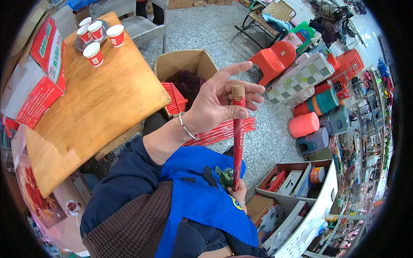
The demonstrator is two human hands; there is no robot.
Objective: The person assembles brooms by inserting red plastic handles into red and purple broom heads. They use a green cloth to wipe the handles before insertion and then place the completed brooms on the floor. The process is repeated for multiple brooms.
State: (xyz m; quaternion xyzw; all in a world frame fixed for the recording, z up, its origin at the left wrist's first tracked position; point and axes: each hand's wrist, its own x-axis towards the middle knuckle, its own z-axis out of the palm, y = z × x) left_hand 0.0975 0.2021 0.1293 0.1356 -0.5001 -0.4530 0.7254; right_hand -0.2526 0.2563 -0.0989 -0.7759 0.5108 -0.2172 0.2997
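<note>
Left hand [215, 101] grips a red stick [237, 142] upright; right hand [239, 193] holds its base. Wooden tabletop [94, 103] left, speckled floor [215, 30] far.

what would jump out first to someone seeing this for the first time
A red stick with a threaded wooden tip stands upright mid-frame, the left hand pinching its top and the right hand gripping its lower end. Upper left, red paper cups sit on a wooden table.
</note>
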